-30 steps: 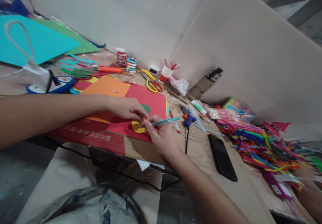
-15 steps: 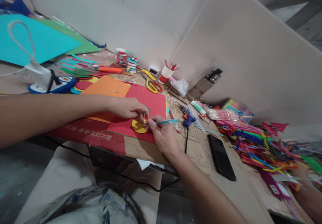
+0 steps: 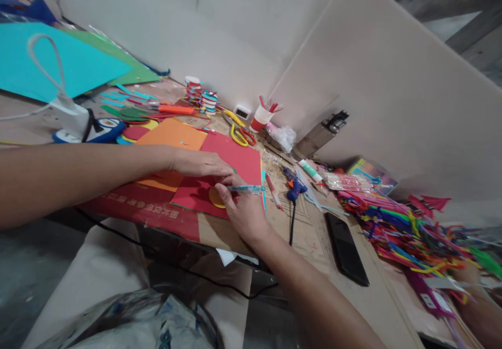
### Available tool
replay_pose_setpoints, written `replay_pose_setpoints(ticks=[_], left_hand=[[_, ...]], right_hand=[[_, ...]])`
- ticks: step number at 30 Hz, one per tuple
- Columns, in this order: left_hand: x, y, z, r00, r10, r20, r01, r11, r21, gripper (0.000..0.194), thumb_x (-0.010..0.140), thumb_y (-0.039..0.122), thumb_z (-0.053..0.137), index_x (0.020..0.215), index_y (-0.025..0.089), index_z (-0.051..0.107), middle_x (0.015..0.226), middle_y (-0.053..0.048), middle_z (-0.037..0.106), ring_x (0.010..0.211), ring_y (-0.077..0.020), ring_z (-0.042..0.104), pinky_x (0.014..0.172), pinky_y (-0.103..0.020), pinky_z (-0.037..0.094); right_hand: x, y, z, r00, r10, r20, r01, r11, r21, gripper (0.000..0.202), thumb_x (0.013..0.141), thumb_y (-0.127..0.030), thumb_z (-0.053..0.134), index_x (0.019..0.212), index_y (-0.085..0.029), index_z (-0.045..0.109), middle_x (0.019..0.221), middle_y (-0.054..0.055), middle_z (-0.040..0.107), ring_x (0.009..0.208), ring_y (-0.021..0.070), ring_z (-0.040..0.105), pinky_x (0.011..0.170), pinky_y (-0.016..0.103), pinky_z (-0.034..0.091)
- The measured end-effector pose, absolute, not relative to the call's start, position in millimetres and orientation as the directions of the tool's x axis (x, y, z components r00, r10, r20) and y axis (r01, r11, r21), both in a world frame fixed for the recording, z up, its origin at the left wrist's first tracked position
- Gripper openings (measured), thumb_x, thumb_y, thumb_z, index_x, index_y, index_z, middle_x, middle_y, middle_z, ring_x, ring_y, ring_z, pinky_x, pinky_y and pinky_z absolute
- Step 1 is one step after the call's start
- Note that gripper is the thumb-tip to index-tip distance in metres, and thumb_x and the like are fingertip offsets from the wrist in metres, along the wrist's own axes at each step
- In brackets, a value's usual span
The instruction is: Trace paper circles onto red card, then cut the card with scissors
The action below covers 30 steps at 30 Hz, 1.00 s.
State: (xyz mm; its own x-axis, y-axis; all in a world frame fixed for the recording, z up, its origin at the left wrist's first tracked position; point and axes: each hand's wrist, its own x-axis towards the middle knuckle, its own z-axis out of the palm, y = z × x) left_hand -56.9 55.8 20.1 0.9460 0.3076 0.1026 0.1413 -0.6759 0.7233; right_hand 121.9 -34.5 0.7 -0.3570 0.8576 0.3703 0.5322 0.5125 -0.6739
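Observation:
My right hand (image 3: 248, 214) is closed round a clear teal pen (image 3: 251, 188), which points to the right above the red paper. Beneath its fingertips lies a yellow paper circle (image 3: 215, 198), partly covered by the hand. My left hand (image 3: 202, 164) rests over the red sheet (image 3: 239, 153) with fingers stretched out, close to the right fingertips; its fingertips are partly hidden. A sliver of green shows beside them. An orange sheet (image 3: 172, 134) lies left of the red one, under my left forearm.
Behind stand scissors (image 3: 238, 129), a paper cup (image 3: 261, 117) and a metal bottle (image 3: 321, 134). To the right lie a red pen (image 3: 273, 192), a glue gun (image 3: 294, 186), a black phone (image 3: 345, 249) and a pipe-cleaner pile (image 3: 400, 223). Another person's arm (image 3: 476, 299) reaches in at far right.
My left fingers have straightened from a pinch beside the yellow circle. My right hand has shifted left over the circle with the pen, covering more of it. The view has moved slightly.

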Motion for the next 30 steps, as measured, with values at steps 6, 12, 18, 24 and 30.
replay_pose_setpoints(ticks=[6, 12, 18, 24, 30], left_hand=[[-57.8, 55.3, 16.9, 0.946, 0.303, 0.115, 0.099, -0.607, 0.789, 0.075, 0.096, 0.068, 0.017, 0.117, 0.016, 0.068, 0.11, -0.009, 0.071, 0.098, -0.021, 0.061, 0.092, -0.026, 0.042], [-58.8, 55.5, 17.2, 0.939, 0.32, 0.125, 0.125, -0.657, 0.743, 0.076, 0.096, 0.067, 0.016, 0.11, 0.014, 0.068, 0.085, -0.006, 0.07, 0.076, -0.0169, 0.059, 0.077, -0.024, 0.043], [-57.9, 54.6, 18.5, 0.936, 0.326, 0.132, 0.134, -0.677, 0.724, 0.075, 0.096, 0.068, 0.015, 0.102, 0.014, 0.067, 0.083, -0.006, 0.068, 0.073, -0.0159, 0.055, 0.077, -0.024, 0.042], [-57.8, 55.0, 18.4, 0.929, 0.344, 0.14, 0.139, -0.673, 0.726, 0.078, 0.093, 0.071, 0.017, 0.106, 0.014, 0.068, 0.085, -0.006, 0.07, 0.075, -0.0165, 0.057, 0.077, -0.024, 0.043], [-58.5, 57.3, 13.0, 0.905, 0.386, 0.176, 0.169, -0.708, 0.686, 0.075, 0.094, 0.071, 0.02, 0.11, 0.017, 0.07, 0.088, -0.006, 0.073, 0.078, -0.0169, 0.061, 0.08, -0.024, 0.044]], right_hand=[[115.8, -29.5, -3.2, -0.382, 0.848, 0.369, 0.573, 0.53, -0.626, 0.015, 0.095, -0.03, 0.052, 0.09, -0.02, 0.062, 0.095, 0.007, 0.07, 0.09, 0.02, 0.065, 0.084, 0.033, 0.049], [113.0, -29.7, -0.7, -0.396, 0.849, 0.349, 0.606, 0.528, -0.595, 0.014, 0.094, -0.026, 0.052, 0.096, -0.019, 0.063, 0.098, 0.008, 0.072, 0.089, 0.0208, 0.066, 0.083, 0.034, 0.05], [112.7, -29.6, -1.5, -0.405, 0.853, 0.33, 0.64, 0.522, -0.563, 0.015, 0.094, -0.027, 0.052, 0.1, -0.019, 0.064, 0.099, 0.009, 0.072, 0.087, 0.0209, 0.066, 0.082, 0.034, 0.05], [112.4, -30.0, -1.3, -0.423, 0.838, 0.345, 0.624, 0.545, -0.559, 0.015, 0.094, -0.027, 0.051, 0.088, -0.019, 0.063, 0.091, 0.008, 0.07, 0.088, 0.0205, 0.065, 0.083, 0.033, 0.05], [112.4, -35.7, 3.3, -0.418, 0.853, 0.312, 0.63, 0.519, -0.578, 0.02, 0.095, -0.028, 0.051, 0.082, -0.019, 0.062, 0.087, 0.007, 0.069, 0.082, 0.0188, 0.063, 0.08, 0.032, 0.049]])
